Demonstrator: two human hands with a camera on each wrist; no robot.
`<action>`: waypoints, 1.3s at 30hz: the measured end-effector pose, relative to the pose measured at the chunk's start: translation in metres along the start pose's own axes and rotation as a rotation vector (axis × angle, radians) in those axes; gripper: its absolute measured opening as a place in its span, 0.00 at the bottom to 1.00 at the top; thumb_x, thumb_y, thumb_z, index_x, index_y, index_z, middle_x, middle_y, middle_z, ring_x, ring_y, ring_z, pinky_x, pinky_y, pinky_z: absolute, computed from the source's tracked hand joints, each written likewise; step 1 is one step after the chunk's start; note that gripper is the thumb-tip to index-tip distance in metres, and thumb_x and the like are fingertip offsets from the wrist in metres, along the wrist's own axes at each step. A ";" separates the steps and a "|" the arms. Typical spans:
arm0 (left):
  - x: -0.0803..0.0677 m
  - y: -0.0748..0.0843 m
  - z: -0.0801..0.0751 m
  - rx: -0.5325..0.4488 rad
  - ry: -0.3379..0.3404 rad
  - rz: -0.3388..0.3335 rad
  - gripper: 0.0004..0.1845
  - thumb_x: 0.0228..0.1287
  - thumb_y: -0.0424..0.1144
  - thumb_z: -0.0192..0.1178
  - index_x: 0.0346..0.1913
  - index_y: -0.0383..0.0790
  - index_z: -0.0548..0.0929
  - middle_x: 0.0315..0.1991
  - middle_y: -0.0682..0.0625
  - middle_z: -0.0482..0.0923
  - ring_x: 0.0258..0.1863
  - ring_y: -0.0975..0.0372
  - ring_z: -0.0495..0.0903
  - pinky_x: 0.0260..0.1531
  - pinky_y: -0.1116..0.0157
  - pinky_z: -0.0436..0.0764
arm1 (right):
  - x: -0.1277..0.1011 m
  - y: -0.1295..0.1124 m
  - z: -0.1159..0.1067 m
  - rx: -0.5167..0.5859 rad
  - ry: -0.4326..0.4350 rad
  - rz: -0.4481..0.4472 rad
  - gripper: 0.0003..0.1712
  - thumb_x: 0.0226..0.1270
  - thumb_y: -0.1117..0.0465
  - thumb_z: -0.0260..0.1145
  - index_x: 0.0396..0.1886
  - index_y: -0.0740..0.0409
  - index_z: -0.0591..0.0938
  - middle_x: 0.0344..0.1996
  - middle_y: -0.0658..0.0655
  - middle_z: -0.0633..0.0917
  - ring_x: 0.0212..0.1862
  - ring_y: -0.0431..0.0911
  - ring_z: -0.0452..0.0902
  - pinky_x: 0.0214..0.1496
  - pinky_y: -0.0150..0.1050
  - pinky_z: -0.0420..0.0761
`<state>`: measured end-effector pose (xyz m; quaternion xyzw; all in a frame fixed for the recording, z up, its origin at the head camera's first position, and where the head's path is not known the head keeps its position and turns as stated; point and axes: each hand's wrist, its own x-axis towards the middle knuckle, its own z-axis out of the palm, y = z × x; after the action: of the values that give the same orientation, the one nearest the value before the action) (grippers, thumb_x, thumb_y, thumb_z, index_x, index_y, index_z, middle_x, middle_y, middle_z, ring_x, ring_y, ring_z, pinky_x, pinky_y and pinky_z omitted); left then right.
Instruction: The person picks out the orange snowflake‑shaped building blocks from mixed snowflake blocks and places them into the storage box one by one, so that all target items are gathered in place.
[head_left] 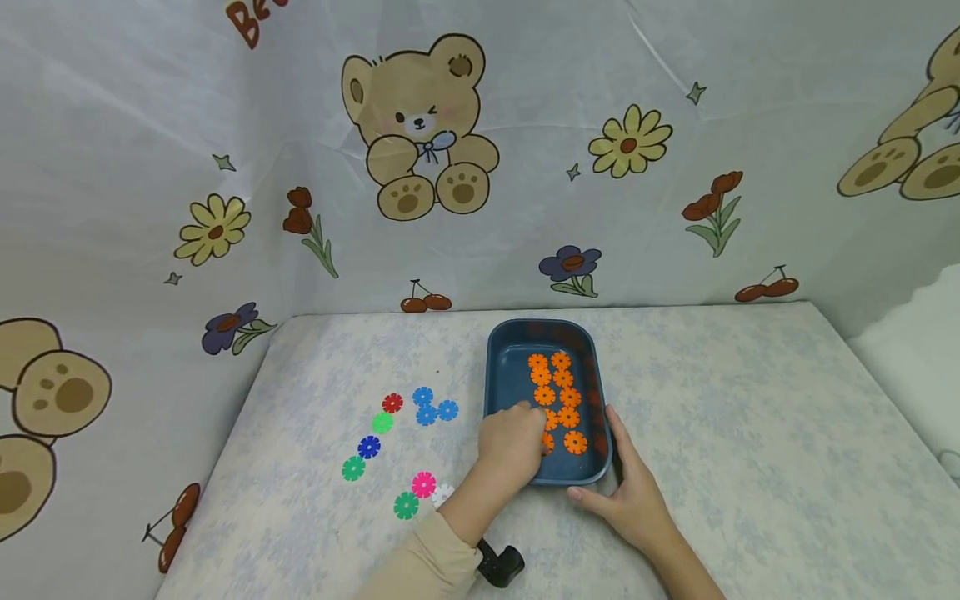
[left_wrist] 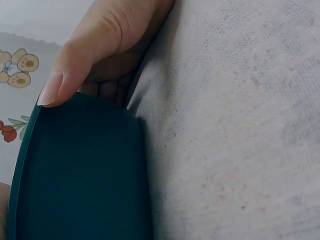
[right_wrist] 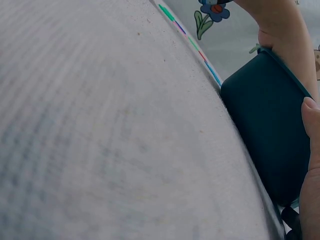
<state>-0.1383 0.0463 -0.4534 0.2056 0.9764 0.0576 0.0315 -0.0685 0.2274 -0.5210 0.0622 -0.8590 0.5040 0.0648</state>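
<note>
Coloured discs [head_left: 397,450] left of tray [head_left: 501,367]

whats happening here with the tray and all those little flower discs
A person is working at a dark blue tray on a cloth-covered table. The left hand reaches over the tray's near left edge onto the orange flower discs lying inside. The right hand holds the tray's near right corner in its grip. Loose discs in red, blue, green, pink and white lie on the table left of the tray.
</note>
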 end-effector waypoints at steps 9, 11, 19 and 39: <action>0.002 0.004 0.001 -0.001 -0.008 -0.027 0.12 0.52 0.52 0.75 0.35 0.49 0.90 0.29 0.54 0.84 0.25 0.59 0.84 0.19 0.62 0.78 | 0.001 0.003 -0.001 -0.001 0.004 -0.007 0.71 0.47 0.57 0.83 0.81 0.37 0.43 0.79 0.57 0.53 0.75 0.27 0.47 0.66 0.12 0.51; 0.001 0.003 0.001 -0.004 0.003 -0.024 0.12 0.54 0.51 0.74 0.35 0.49 0.90 0.28 0.54 0.83 0.25 0.59 0.84 0.19 0.62 0.78 | 0.000 0.003 -0.001 0.000 0.005 -0.008 0.71 0.47 0.57 0.83 0.81 0.37 0.43 0.79 0.57 0.53 0.75 0.26 0.47 0.66 0.12 0.51; -0.010 0.000 -0.009 -0.129 0.142 0.022 0.12 0.58 0.51 0.71 0.41 0.50 0.90 0.36 0.56 0.84 0.29 0.61 0.85 0.24 0.65 0.80 | 0.000 0.003 -0.004 0.021 0.004 -0.024 0.71 0.47 0.59 0.82 0.81 0.38 0.44 0.79 0.59 0.54 0.74 0.23 0.47 0.67 0.12 0.51; -0.050 -0.039 -0.038 -0.451 0.394 -0.128 0.16 0.64 0.49 0.67 0.53 0.52 0.85 0.38 0.57 0.82 0.22 0.69 0.74 0.17 0.74 0.66 | 0.008 -0.001 -0.029 0.018 -0.131 0.047 0.63 0.60 0.58 0.75 0.80 0.33 0.40 0.80 0.58 0.47 0.80 0.51 0.44 0.65 0.12 0.48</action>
<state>-0.1117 -0.0133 -0.4192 0.1166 0.9372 0.3096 -0.1101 -0.0751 0.2521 -0.5041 0.0754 -0.8582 0.5077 -0.0037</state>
